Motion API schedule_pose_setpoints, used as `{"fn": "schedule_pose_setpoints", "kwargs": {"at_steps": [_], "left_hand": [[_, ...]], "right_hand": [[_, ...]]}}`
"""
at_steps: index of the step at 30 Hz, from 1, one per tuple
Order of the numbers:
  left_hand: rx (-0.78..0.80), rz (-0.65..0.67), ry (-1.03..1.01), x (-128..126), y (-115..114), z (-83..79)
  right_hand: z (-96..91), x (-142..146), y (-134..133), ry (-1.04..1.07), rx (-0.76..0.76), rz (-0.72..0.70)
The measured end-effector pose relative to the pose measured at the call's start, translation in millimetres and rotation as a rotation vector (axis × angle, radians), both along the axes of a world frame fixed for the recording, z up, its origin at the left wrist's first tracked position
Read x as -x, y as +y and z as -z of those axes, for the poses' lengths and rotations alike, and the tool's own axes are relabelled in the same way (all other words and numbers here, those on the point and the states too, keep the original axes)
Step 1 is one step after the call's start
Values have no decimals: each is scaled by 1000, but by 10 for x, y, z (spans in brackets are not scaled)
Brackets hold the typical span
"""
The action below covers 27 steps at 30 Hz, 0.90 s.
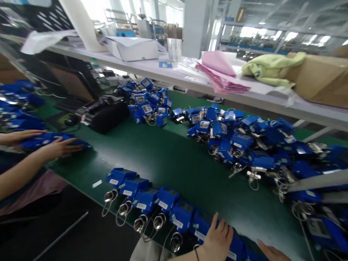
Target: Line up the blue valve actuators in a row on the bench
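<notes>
A row of blue box-shaped meters (146,199), each with a metal threaded pipe fitting and looped cable, lines the near edge of the green table. White label strips mark their sides. My left hand (217,239) lies over the right part of this row, its fingers stretched across a blue meter (202,221). Past the row's right end, my right hand (272,252) has its fingers extended beside the last blue meter (251,250); the bottom edge cuts off much of it. Whether its fingertips touch the meter, I cannot tell.
Piled meters (241,141) cover the table's right side; another heap (149,99) stands at the back. On the left, a co-worker's hands (58,146) rest on blue meters, near a black case (106,114). A shelf (174,74) spans behind, carrying pink sheets (220,70) and boxes.
</notes>
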State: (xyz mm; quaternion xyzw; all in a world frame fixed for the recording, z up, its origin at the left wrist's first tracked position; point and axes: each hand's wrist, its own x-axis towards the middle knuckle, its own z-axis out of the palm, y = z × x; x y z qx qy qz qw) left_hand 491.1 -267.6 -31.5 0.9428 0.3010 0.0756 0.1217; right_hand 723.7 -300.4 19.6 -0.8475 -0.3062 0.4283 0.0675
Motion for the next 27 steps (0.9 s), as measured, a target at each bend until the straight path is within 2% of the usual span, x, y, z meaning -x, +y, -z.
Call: {"fn": "schedule_pose_setpoints", "kwargs": {"at_steps": [3, 6, 8, 11, 15, 17, 19, 23, 27], "left_hand": [[154, -63, -31, 189, 193, -285], [249, -205, -111, 509, 434, -636], [262, -327, -162, 852, 587, -819], [189, -519, -206, 1594, 733, -931], [47, -783, -136, 2790, 746, -884], [-15, -841, -53, 3326, 727, -824], [-50, -838, 19, 3752, 710, -747], [-61, -756, 83, 4262, 678, -556], [-52, -690, 81, 4486, 656, -396]], "right_hand": [[-57, -146, 192, -6, 129, -30], [-29, -141, 467, -58, 48, -192], [24, -16, 600, -117, -52, -322], [90, 350, 671, -128, -156, -446], [68, 1068, 614, -69, -269, -516], [31, 1463, 576, -78, -355, -583], [7, 1828, 544, -102, -425, -667], [58, 2383, 479, -240, -480, -839], [196, 2753, 437, -463, -488, -969]]}}
